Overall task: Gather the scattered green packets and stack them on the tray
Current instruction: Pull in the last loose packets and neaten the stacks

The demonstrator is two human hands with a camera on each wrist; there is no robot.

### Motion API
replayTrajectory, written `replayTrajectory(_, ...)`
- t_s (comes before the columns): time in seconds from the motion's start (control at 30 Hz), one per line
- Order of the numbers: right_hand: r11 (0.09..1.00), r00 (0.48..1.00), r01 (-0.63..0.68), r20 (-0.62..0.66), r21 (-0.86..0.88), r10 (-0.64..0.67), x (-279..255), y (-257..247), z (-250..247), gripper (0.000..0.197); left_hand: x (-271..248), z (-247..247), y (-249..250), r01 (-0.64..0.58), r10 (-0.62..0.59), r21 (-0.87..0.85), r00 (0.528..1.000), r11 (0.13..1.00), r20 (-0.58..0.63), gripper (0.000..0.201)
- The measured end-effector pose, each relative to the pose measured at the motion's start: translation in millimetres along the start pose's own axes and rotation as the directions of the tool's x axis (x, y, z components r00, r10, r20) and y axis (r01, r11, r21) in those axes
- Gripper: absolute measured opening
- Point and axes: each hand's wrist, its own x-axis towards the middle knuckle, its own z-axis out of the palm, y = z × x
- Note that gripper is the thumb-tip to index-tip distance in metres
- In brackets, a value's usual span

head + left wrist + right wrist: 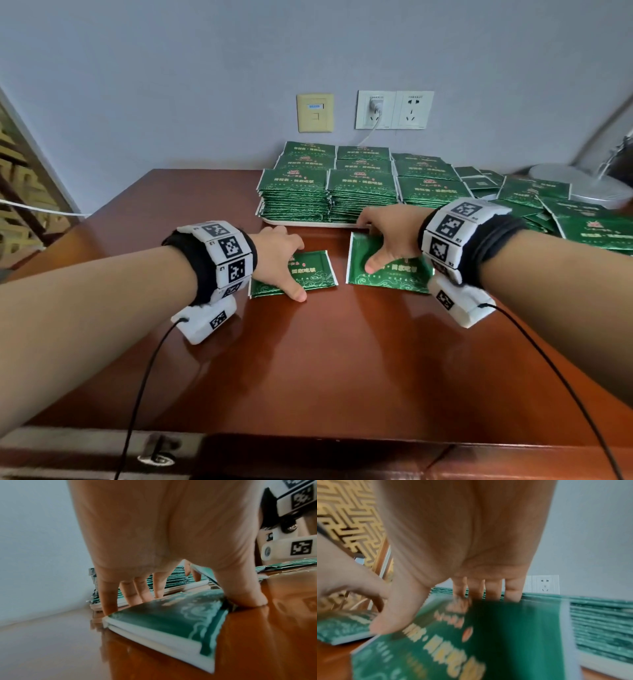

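Two lots of green packets lie on the brown table in front of the white tray [310,223]. My left hand [286,265] grips the left packets [317,270], thumb at the near edge and fingers at the far edge; the left wrist view shows two packets [163,622] stacked there. My right hand [378,245] holds the right packet [387,277], thumb pressed on top and fingers hooked over its far edge. In the right wrist view that packet [488,635] tilts up, blurred. Tall stacks of green packets [329,186] fill the tray.
A loose heap of green packets [565,216] spreads over the table's right side. Behind it stands a grey lamp base [589,186]. Wall sockets [394,109] with a plugged cable sit above the tray. Cables from both wrist cameras trail toward the table's near edge.
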Motion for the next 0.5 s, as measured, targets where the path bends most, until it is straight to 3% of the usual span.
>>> replayTrajectory(0.13, 0.997, 0.99, -0.063, 0.126, -0.051, 0.069, -0.2, 0.8, 5.9, 0.102, 2.4, -0.7, -0.1, 0.018, -0.018, 0.015, 1.0, 1.0, 0.012, 0.097)
replayTrajectory(0.23, 0.98, 0.972, -0.109, 0.189, -0.165, 0.14, 1.2, -1.7, 13.6, 0.092, 3.4, -1.5, 1.5, 0.02, -0.021, 0.013, 0.999, 1.0, 0.027, 0.09)
replayTrajectory(0.33, 0.986, 0.972, -0.133, 0.182, -0.101, 0.149, 0.7, -0.3, 15.8, 0.083, 2.4, -1.0, 3.2, 0.01, -0.01, 0.012, 1.0, 1.0, 0.029, 0.079)
replayTrajectory(0.5, 0.986, 0.971, -0.164, 0.173, -0.02, 0.165, -8.2, -0.6, 19.5, 0.094, 0.6, 0.7, 7.7, -0.017, 0.017, 0.0, 1.0, 1.0, 0.013, 0.073)
